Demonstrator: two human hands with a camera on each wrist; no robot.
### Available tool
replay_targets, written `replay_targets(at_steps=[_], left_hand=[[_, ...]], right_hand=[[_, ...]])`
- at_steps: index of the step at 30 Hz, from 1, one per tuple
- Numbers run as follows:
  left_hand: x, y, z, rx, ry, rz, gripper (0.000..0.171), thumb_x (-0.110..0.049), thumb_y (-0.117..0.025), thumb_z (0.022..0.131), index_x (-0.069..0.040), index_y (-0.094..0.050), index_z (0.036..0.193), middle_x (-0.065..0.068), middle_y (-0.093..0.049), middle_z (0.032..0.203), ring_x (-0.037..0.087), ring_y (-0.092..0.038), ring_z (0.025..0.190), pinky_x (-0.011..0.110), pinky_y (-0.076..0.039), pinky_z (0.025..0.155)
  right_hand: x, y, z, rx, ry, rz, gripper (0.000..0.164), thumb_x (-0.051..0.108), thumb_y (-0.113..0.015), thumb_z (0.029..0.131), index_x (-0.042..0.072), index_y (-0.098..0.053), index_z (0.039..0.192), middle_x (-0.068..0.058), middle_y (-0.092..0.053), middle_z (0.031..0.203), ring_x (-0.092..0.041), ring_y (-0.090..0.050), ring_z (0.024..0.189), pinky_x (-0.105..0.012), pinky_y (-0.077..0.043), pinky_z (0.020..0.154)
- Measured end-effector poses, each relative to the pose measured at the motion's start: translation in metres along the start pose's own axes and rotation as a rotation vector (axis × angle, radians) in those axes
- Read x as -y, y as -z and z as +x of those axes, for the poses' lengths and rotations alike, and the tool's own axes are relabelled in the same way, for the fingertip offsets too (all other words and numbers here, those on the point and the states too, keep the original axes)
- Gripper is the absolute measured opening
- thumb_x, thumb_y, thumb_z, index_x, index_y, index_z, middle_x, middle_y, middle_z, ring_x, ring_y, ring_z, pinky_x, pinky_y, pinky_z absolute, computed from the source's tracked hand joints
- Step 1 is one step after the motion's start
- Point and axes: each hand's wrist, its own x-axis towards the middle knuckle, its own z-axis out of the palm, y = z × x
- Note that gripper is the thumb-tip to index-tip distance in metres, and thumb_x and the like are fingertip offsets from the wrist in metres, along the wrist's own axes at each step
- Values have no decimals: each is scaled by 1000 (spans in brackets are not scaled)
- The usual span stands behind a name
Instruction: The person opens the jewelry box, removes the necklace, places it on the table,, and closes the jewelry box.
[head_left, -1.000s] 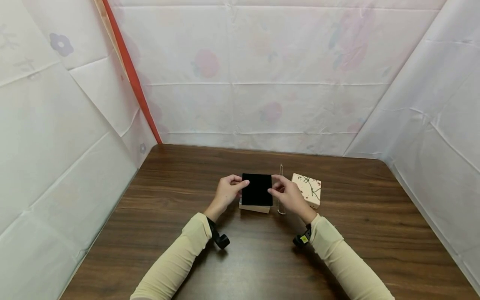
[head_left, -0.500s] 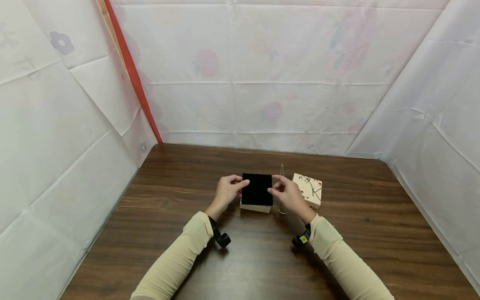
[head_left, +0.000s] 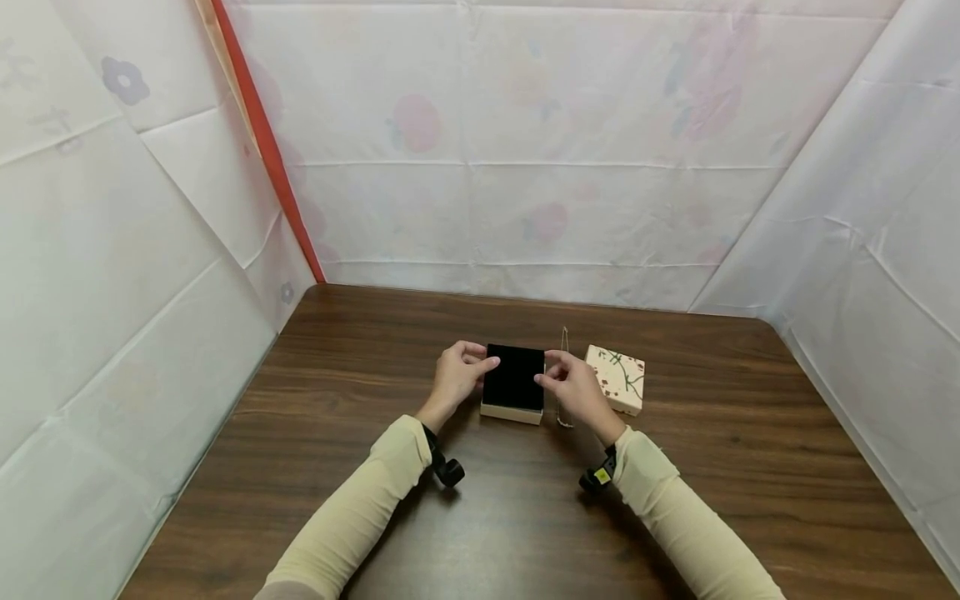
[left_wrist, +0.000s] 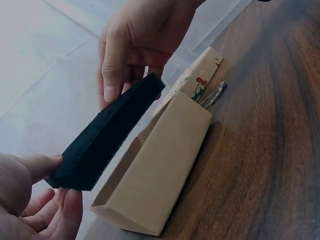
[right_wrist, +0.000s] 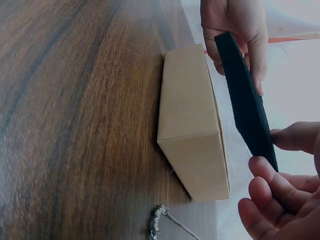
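A square black foam pad (head_left: 514, 377) is held level over an open cream cardboard box (head_left: 512, 413). My left hand (head_left: 454, 375) pinches the pad's left edge, thumb on top and fingers beneath. At the opposite edge my right hand (head_left: 579, 390) pinches it the same way. Both wrist views show a gap between the pad (left_wrist: 110, 135) and the rim of the box (left_wrist: 160, 165); the box's inside is mostly hidden. Just right of the box lies a thin chain necklace (head_left: 565, 412), partly covered by my right hand in the head view.
A cream box lid (head_left: 618, 379) printed with branches and red flowers lies right of the necklace, beside my right wrist. The brown wooden table (head_left: 517, 533) is bordered by white patterned sheets (head_left: 480, 200) at the back and sides.
The pad has shifted slightly away from me over the box, so more of the box's front wall shows. Both hands keep their pinch on it. Necklace and lid have stayed put.
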Motion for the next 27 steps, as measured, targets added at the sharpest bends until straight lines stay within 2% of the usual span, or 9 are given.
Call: replay_targets(at_steps=[9,13,19,27], left_hand=[[6,-2,4,-28,-22,48,29,-25,-77,85,-4,-69,104,13,-73,91,12,-65,60,30,-57,61],[7,-2,6,-15,-37,58,25,-19,-75,87,-2,-70,105,15,-74,92,12,-66,60,31,-57,61],[8,-3,8,16,-24,79,24,-14,-74,86,0,-72,105,15,-74,94,11,-66,59,29,-57,60],[9,-4,8,44,-50,149,27,-14,-74,86,0,-71,109,15,-74,95,13,-68,64,28,-57,62]], right_hand=[[-3,-4,3,6,-44,-12,45,15,-72,88,-4,-60,127,-10,-70,82,-16,-61,72,-30,-47,69],[-6,-5,5,12,-55,-19,46,16,-72,88,-4,-59,127,-10,-70,82,-16,-61,71,-31,-48,68],[-10,-7,6,26,-76,-16,45,17,-71,89,-3,-59,128,-8,-69,82,-13,-59,69,-31,-48,70],[-9,-7,4,25,-72,-21,49,16,-73,88,-3,-57,130,-7,-68,80,-11,-57,65,-30,-47,68]])
